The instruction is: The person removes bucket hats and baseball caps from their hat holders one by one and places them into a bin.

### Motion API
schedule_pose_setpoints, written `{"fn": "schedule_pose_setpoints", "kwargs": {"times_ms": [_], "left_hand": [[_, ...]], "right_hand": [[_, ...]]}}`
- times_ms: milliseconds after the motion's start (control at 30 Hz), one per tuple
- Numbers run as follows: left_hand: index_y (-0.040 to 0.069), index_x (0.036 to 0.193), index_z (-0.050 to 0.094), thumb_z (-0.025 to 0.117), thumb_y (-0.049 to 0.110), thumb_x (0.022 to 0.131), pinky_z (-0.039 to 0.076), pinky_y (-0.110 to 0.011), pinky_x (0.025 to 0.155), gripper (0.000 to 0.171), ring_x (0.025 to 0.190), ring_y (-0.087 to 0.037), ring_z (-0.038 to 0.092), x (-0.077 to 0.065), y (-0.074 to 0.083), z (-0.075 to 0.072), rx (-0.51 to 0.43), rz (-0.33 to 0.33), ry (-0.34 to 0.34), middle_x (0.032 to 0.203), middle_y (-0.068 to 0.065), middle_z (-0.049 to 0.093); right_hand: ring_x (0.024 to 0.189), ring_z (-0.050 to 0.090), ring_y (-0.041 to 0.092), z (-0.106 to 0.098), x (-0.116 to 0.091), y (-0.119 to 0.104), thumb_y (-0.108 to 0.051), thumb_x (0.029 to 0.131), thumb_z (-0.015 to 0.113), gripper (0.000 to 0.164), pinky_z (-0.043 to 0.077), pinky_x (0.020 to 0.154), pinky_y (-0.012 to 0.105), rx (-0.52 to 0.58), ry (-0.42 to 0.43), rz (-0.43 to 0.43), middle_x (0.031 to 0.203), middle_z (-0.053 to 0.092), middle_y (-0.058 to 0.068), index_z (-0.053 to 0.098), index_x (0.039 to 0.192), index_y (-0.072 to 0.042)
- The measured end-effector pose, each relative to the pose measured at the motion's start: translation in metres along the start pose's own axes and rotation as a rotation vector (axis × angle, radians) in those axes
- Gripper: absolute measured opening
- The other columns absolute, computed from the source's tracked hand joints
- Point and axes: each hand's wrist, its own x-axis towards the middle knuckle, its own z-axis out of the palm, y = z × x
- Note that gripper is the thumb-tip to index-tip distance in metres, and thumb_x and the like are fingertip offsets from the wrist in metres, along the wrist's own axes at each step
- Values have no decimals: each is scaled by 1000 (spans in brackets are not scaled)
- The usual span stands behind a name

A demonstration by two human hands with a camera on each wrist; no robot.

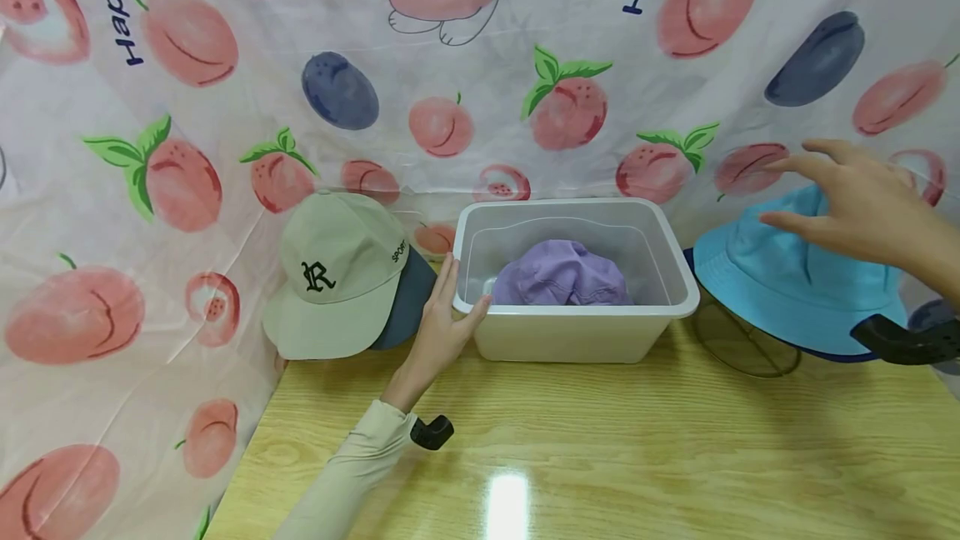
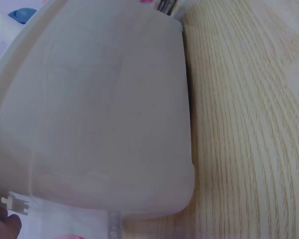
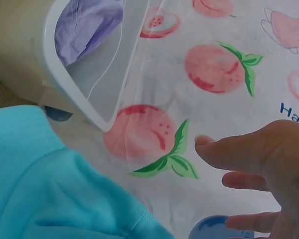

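Well, one brush from the right hand [image 1: 862, 200], fingers apart, could topple the blue hat [image 1: 791, 277] off its wire stand [image 1: 750, 375] — the left hand [image 1: 441, 325], fingers straight, touches the bin [image 1: 562, 338].

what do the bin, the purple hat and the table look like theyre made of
Bin: likely plastic, smooth with a slight sheen, judging by its rounded rim and moulded-looking walls.
Purple hat: soft, matte fabric, perhaps cotton, since it slumps into folds.
Table: wood or wood-look laminate; grain lines show, and a bright reflection suggests a glossy finish.
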Motion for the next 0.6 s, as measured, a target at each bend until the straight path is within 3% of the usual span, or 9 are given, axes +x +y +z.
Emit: {"fn": "schedule_pose_setpoints", "kwargs": {"times_ms": [233, 600], "left_hand": [[1, 150, 20, 59, 47, 90, 21, -43, 110, 85, 142, -16, 13, 0, -1, 0, -7, 6, 1, 157, 2, 9], [1, 149, 21, 59, 47, 90, 21, -42, 110, 84, 141, -17, 14, 0, 0, 0, 7, 7, 5, 157, 1, 10]], "right_hand": [[119, 28, 61, 4, 0, 12, -26, 80, 75, 63, 25, 86, 76, -2, 14, 4, 138, 26, 40, 47, 127, 6], [117, 28, 60, 15, -3, 35, -26, 81, 72, 66, 26, 86, 75, -11, -6, 83, 129, 29, 44, 43, 127, 9]]}}
